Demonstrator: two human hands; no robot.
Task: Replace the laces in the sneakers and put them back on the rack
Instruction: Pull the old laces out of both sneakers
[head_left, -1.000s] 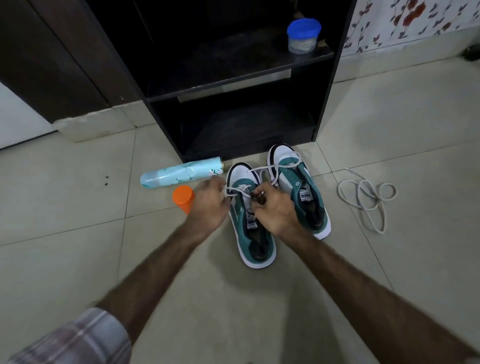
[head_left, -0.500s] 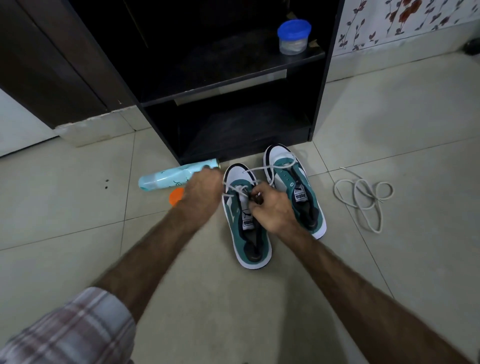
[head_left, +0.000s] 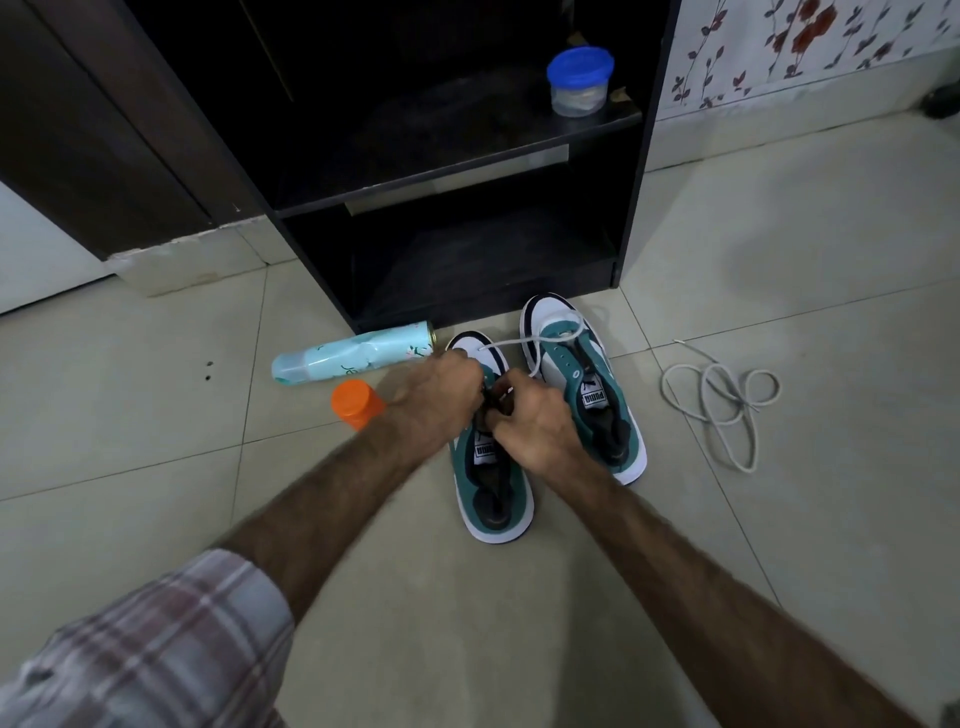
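Standing on the floor tiles just before the rack (head_left: 631, 156), the left sneaker (head_left: 493, 483) is worked on by both hands. A white lace (head_left: 524, 344) is pinched by the right hand (head_left: 535, 421); the left hand (head_left: 441, 389) is curled at the eyelets, its grasp hidden. The right sneaker (head_left: 587, 384) stands beside, touching. A blue-lidded jar (head_left: 579, 80) sits on the rack shelf, contents indistinct.

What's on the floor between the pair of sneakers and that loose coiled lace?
Nothing: the head view shows only bare tile floor between the right sneaker and the coiled lace.
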